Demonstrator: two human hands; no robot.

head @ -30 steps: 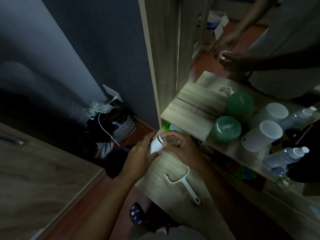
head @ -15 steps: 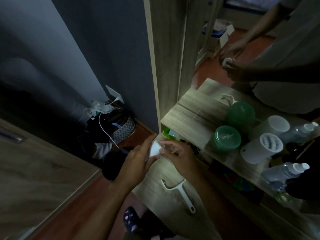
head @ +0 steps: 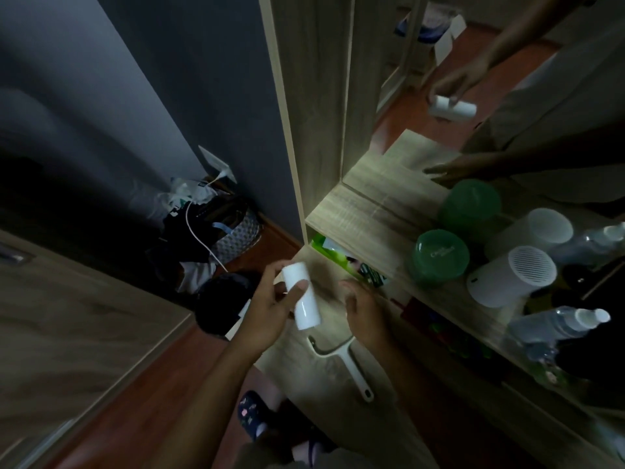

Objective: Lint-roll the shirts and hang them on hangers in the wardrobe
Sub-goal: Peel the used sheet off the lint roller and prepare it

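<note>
My left hand [head: 270,306] grips a white lint roll cylinder [head: 302,296], held upright above the low wooden surface [head: 304,367]. Just right of the roll, my right hand [head: 363,306] hovers with fingers spread and loosely bent, holding nothing. Below both hands the white lint roller handle frame [head: 341,358] lies flat on the wood, without a roll on it. A mirror [head: 439,79] at the upper right reflects my hands and the roll. No shirts or hangers are in view.
A wooden shelf [head: 355,218] to the right carries two green-lidded jars [head: 441,257], a white cylindrical device [head: 510,275] and spray bottles [head: 561,324]. A bag with a white cable [head: 220,231] sits on the floor by the dark wall. My slippered foot [head: 252,414] is below.
My right hand has let go of the roll and moved away to the right. The left hand alone now holds the roll, turned upright and fully exposed.
</note>
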